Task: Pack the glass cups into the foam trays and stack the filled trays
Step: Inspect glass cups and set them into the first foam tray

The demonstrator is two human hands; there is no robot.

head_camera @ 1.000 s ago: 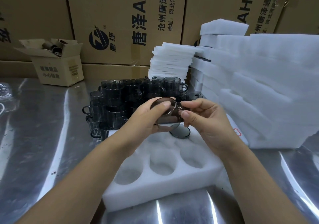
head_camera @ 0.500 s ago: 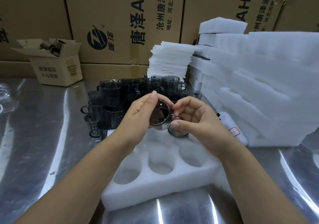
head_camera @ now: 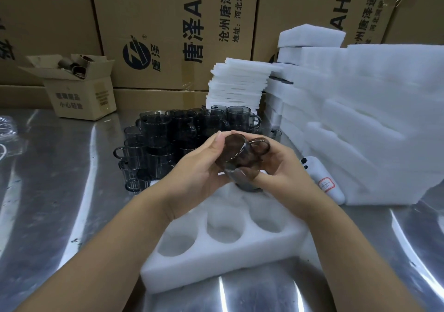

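**Cup in both hands above the tray**

I have one cup (head_camera: 236, 152) grasped by both hands in the middle of the frame, held over the far side of the tray (head_camera: 216, 272). My left hand (head_camera: 197, 170) curls round the body with the thumb up at the rim. My right hand (head_camera: 286, 167) pinches it from the handle side, thumb underneath. The cup is tilted, with its mouth toward the camera and its handle to the upper right. I take this as lining the handle up before it goes into a pocket. Two hands also make sense on smooth glass that could slip.

Just below it, a seated cup (head_camera: 249, 188) looks to be in a far pocket, though my hands hide most of that row. The three near pockets at lower centre are plainly empty.

The tray lies on the steel table (head_camera: 48, 203), with bare metal to the left and along the bottom of the frame, so there is room there to slide or lift it. The other sides are tight. The cup cluster (head_camera: 165, 138) stands just beside the tray's upper-left corner, and a white device (head_camera: 324, 179) lies just beside its right edge. The foam stack (head_camera: 372, 124) fills the right of the frame behind that. I would lower straight down, since a sideways swing risks glass knocking glass.
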